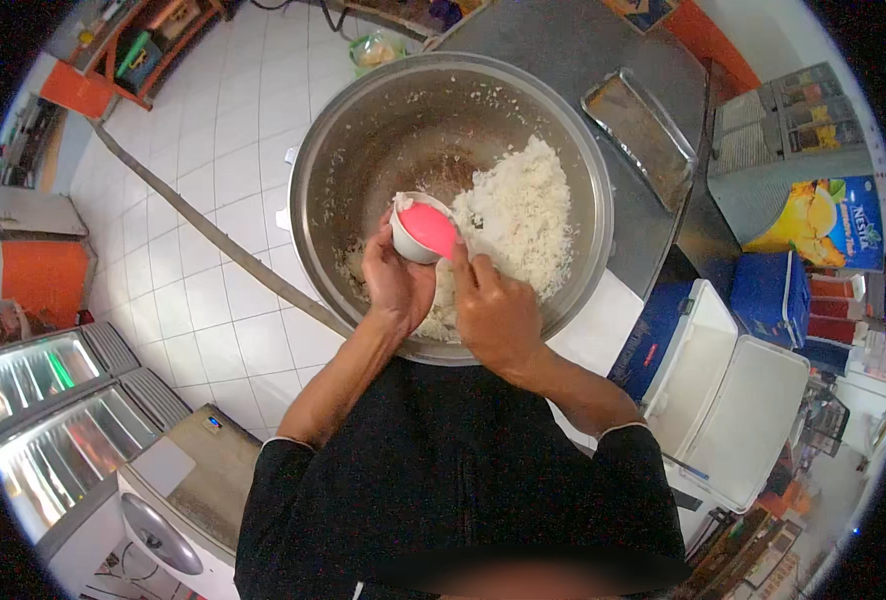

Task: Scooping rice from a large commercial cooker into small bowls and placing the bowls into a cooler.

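Observation:
In the head view, my left hand holds a small white bowl over a large round metal pot. My right hand grips a pink rice scoop, its blade in the mouth of the bowl. Some white rice clings to the bowl's rim near the scoop; how much lies beneath the blade is hidden. A heap of cooked white rice lies in the right part of the pot, and more rice sits under my hands. Loose grains stick to the pot's inner wall.
Right of the pot, a metal tray lies on a dark table. Farther right stand a white cooler box with its lid open and a blue cooler. A plastic bag is behind the pot. Glass-topped freezers stand at the left.

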Demonstrator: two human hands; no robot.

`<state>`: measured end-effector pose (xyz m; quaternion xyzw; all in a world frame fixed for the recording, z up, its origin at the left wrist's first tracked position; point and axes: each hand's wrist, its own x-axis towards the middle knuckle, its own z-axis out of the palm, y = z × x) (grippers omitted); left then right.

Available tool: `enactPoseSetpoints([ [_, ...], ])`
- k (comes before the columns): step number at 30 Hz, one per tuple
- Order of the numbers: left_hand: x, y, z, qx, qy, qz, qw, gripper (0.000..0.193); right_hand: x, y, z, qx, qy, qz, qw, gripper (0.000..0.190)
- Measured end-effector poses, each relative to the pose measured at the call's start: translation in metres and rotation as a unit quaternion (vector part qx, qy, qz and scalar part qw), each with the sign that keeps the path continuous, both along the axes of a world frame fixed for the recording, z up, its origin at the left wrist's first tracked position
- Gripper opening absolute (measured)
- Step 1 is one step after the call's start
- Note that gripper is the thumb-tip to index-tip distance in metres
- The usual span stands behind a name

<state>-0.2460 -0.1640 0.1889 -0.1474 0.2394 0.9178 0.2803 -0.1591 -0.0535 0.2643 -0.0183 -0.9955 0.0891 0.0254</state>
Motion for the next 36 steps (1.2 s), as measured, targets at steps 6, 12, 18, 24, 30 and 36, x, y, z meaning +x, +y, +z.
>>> enactPoseSetpoints([
  [6, 0.002, -0.006, 0.013, 0.028, 0.052, -0.002, 0.998, 0.043, 0.001, 0.022, 0.011, -0.073, 0.073, -0.034, 0.994, 0.039],
  [12, -0.004, -0.018, -0.002, -0.015, 0.033, 0.014, 0.999, 0.044, 0.001, 0.035, 0.006, -0.110, 0.025, -0.024, 0.993, 0.034],
  [18, -0.026, -0.048, 0.019, -0.045, 0.031, 0.040, 0.998, 0.047, -0.036, 0.107, -0.012, -0.035, -0.139, -0.012, 0.990, 0.020],
  [24, -0.022, -0.045, 0.025, -0.011, 0.042, 0.046, 0.998, 0.053, -0.053, 0.079, -0.079, -0.033, -0.286, 0.173, 0.942, 0.016],
  [30, -0.016, -0.053, 0.013, -0.006, 0.030, 0.055, 0.998, 0.053, -0.049, 0.079, -0.082, -0.072, -0.246, 0.196, 0.947, 0.015],
  [36, -0.015, -0.050, 0.022, -0.020, 0.012, 0.039, 0.999, 0.049, -0.059, 0.074, -0.083, 0.009, -0.275, 0.214, 0.937, 0.019],
])
